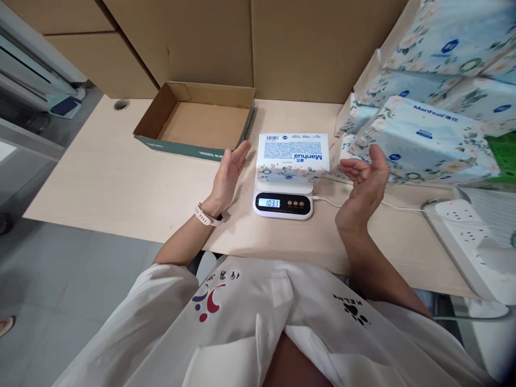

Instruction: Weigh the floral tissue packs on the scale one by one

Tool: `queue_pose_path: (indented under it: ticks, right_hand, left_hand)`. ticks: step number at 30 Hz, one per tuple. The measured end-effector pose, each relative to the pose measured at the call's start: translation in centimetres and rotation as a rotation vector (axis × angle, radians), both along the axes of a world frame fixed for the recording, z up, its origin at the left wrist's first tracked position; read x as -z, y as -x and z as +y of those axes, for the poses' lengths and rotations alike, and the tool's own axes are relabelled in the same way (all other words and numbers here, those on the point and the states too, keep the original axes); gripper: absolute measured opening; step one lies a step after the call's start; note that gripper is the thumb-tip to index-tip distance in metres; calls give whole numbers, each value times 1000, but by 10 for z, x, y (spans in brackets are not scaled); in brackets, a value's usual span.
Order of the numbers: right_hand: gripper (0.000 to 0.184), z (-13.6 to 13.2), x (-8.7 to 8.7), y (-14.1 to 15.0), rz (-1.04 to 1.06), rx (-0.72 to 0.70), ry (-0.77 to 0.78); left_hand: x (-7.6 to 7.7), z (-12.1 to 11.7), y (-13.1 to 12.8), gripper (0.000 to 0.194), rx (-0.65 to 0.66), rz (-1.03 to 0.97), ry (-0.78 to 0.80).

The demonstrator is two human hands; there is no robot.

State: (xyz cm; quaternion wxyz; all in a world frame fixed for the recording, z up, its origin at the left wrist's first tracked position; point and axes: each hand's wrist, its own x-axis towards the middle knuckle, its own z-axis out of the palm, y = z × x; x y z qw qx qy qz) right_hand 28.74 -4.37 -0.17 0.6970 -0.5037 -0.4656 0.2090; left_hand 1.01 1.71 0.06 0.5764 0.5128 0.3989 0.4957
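Observation:
A pack of tissues [293,156], white and pale blue with flower print, rests on a white digital kitchen scale [282,206]. The scale's lit display [269,203] reads about 103.1. To the left of the pack is my left hand [230,174], open, fingers stretched out, with a pale watch band on the wrist. On the other side, my right hand [364,185] is open too, palm turned inward and fingers partly curled. Neither hand touches the pack; a gap shows on both sides.
An open shallow cardboard box [201,123] with a green outside stands at the back left. More tissue packs [427,140] are piled at the right. A white power strip [463,220] lies at the right edge, and a white cable [328,201] runs from the scale. Cardboard panels [298,48] stand behind.

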Motion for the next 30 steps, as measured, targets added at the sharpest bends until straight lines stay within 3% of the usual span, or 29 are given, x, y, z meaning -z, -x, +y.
queue_pose_path:
  ticks: [4,10,16,24,30]
  right_hand:
    - [67,-1,1,0,-44,61,33]
    - [61,0,9,-4,-117,35,40]
    - [58,0,5,-1,-47,16,9]
    - [64,-2,7,-1,-46,-60,73]
    - [63,-6,-1,4,-50,-47,138]
  left_hand:
    - [0,0,1,78,-15,-32,-15]
    - [1,-1,0,66,-44,-67,-39]
    - [2,-1,0,61,-36,-58,-26]
    - [-2,-5,-3,57,-42,-41,-18]
    - [-6,-8,-6,48,-89,6,-32]
